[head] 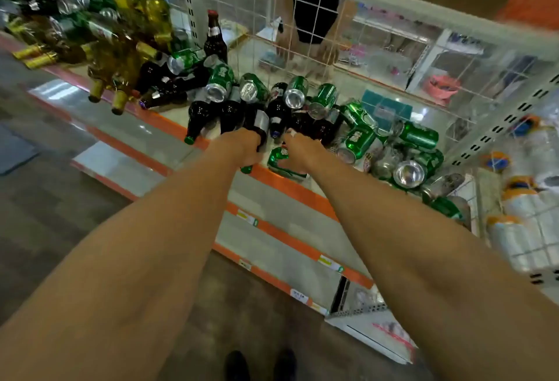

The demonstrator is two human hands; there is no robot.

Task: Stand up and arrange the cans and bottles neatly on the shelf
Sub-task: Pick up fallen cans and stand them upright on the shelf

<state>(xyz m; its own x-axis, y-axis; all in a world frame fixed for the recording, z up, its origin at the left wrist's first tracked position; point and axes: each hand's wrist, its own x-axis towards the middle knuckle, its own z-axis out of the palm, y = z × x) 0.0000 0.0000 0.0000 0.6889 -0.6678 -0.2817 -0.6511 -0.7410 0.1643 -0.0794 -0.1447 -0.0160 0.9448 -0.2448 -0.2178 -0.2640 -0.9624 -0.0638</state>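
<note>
Left: your left hand [242,145], fingers clenched round a dark brown glass bottle [259,123] lying at the orange-edged shelf [284,184]. Right: your right hand [302,150] covers a toppled green aluminium can [282,169]; whether its fingers grip the can cannot be told.

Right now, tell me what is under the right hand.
A green can lies on its side under the right hand, at the orange front edge of the shelf. The hand covers the can's far part, so its fingers' grip cannot be seen.
</note>
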